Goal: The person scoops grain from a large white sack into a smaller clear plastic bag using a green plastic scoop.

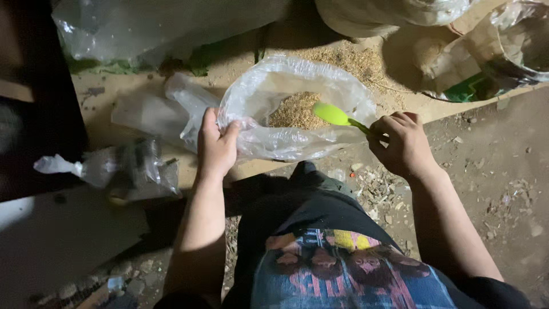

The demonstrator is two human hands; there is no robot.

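Left hand [217,146] pinching clear bag [297,109] rim, right hand [400,143] gripping green spoon [337,116] over grain [294,111]. Risk: rim slips, bag sags, grain spills onto board edge.

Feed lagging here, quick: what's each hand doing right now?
Left hand: closed, gripping the clear plastic bag by its rim.
Right hand: closed around the green spoon.

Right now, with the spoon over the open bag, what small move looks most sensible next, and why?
Probably dip the green spoon down into the grain. The right hand holds its handle with the bowl just above the pile, and the left hand grips the rim of the clear plastic bag, holding its mouth open. Nothing blocks the way down.
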